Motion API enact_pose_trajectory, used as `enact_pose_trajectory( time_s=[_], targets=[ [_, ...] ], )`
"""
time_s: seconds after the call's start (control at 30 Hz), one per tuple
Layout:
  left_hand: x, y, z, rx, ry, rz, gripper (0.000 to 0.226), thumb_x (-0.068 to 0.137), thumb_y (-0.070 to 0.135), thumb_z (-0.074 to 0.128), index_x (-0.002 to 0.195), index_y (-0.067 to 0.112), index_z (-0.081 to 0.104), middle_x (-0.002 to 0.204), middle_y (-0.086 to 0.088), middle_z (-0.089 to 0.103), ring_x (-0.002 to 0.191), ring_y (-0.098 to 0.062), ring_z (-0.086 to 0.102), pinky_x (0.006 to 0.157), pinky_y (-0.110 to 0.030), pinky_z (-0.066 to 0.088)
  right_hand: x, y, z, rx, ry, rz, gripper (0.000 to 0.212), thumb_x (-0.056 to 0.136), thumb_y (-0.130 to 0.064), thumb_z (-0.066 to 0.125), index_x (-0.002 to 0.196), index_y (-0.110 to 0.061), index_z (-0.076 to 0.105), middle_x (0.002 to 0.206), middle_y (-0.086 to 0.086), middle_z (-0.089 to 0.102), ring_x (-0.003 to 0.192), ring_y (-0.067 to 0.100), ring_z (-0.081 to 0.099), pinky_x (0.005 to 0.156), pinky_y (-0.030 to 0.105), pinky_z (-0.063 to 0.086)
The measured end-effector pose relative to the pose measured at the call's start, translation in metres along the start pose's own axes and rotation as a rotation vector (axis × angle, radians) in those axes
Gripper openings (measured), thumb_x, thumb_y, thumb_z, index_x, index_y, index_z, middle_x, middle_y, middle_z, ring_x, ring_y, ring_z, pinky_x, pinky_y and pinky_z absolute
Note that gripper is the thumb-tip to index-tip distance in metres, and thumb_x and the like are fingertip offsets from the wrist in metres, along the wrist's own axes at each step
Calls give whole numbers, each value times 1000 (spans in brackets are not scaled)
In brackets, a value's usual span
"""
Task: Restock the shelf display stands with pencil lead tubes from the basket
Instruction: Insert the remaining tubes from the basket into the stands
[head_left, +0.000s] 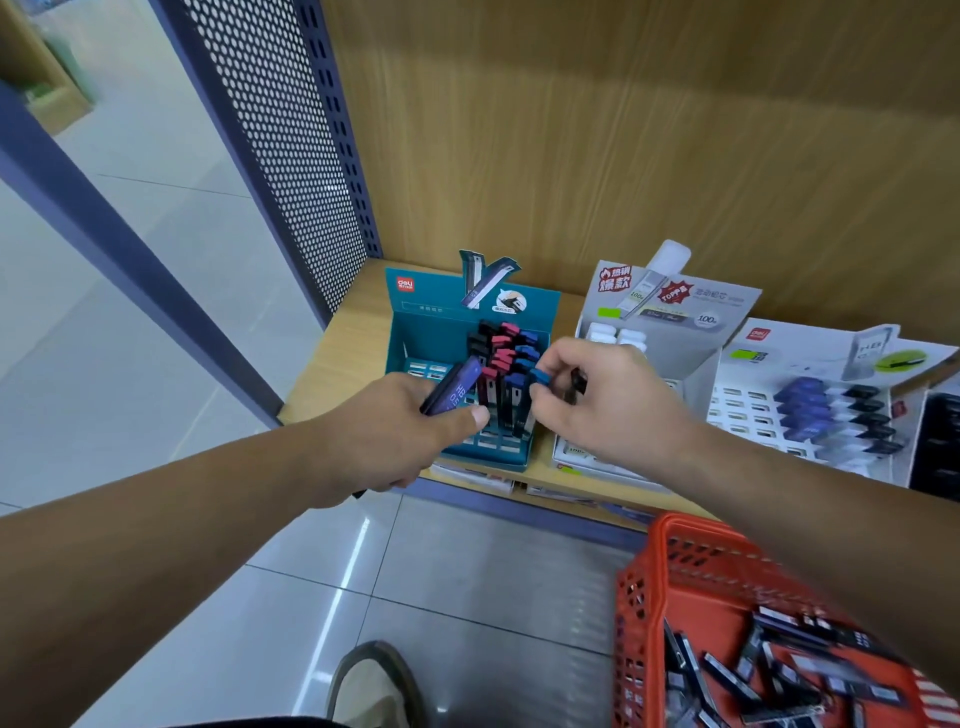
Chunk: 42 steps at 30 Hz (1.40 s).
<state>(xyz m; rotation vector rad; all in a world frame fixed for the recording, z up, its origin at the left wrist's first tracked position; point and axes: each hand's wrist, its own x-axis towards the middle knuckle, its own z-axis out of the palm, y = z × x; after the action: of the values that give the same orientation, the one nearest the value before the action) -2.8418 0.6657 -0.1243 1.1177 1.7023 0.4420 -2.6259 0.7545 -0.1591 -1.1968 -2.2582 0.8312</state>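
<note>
I stand before a wooden shelf (343, 358) with a wood-grain back panel (623, 156) and a perforated metal side panel (291, 145) on its left. Under me is a pale tiled floor (467, 571), with the toe of my shoe (374, 686) at the bottom edge.

The red basket (639, 597) sits low on my right, below the shelf edge and under my right forearm. A loose heap of dark pencil lead tubes (769, 660) lies in it.

Three display stands are on the shelf. The white stand (753, 400) at the far right carries rows of blue and black tubes lying flat. The grey stand (675, 343) is in the middle, partly behind my right hand. The teal stand (415, 332) is on the left, holding upright tubes with black, pink and blue caps crowded toward its right side.

My left hand (384, 441) hovers over the front left of the teal stand, fingers and thumb curled round a purple tube (457, 387) marked HB, which points up and to the right. A dark end pokes out below that fist; I cannot tell what it belongs to.

My right hand (608, 400) is at the right edge of the teal stand, thumb and forefinger pinching the cap of a blue-capped tube (543, 376). A dark tube (576, 384) is tucked between its other curled fingers.
</note>
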Motion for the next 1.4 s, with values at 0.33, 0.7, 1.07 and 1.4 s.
enact_pose_trajectory(
  time_s=[0.33,0.7,1.07,1.4],
  targets=[
    [0,-8,0,13,-47,-26,43,96,50,66,104,8,61,59,-9,58,44,-16,44,41,-23,29,-1,0,5,-71,-46,-15,7,91,-28,76,86,-26,72,73,-11,68,57,2,54,58,25,43],
    [-1,-10,-2,48,-45,-8,46,96,50,67,108,5,62,57,-8,57,40,-12,42,41,-22,32,2,-12,1,-268,-177,-184,3,92,-25,69,89,-24,68,76,-8,64,72,16,54,66,41,54],
    [-3,-3,-1,101,-49,-19,38,96,50,65,105,13,62,56,-4,57,36,-7,44,39,-20,35,2,-22,1,-345,-216,-97,6,94,-26,65,91,-21,66,74,-5,60,72,22,59,63,37,53],
    [-8,7,-1,71,-66,-5,43,95,50,68,106,9,64,57,-4,61,40,-7,45,41,-21,36,13,-37,-14,195,-46,190,41,109,-41,44,93,-13,69,67,2,63,55,8,54,58,32,46]
  ],
)
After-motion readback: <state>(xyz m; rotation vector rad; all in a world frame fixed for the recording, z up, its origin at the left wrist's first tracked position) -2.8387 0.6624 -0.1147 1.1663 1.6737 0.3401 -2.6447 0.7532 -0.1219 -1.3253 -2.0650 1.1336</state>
